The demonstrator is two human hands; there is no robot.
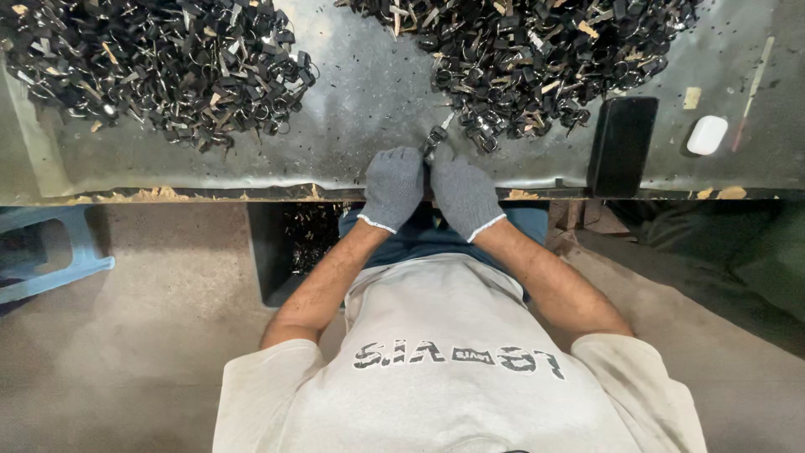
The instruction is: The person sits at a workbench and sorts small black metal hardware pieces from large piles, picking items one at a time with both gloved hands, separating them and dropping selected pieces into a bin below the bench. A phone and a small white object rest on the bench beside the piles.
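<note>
Both my hands wear grey knit gloves and meet at the near edge of a worn metal table (352,109). My left hand (392,186) and my right hand (463,191) press together around a small black and silver metal part (436,137) that sticks out beyond the fingertips. A large heap of similar black parts (528,50) lies just past my hands at the upper right. A second heap (159,63) spreads across the upper left of the table.
A black phone (622,144) lies on the table to the right, with a small white case (707,134) beyond it. A dark bin (289,252) holding more parts sits under the table edge. A blue plastic stool (50,252) stands on the floor at left.
</note>
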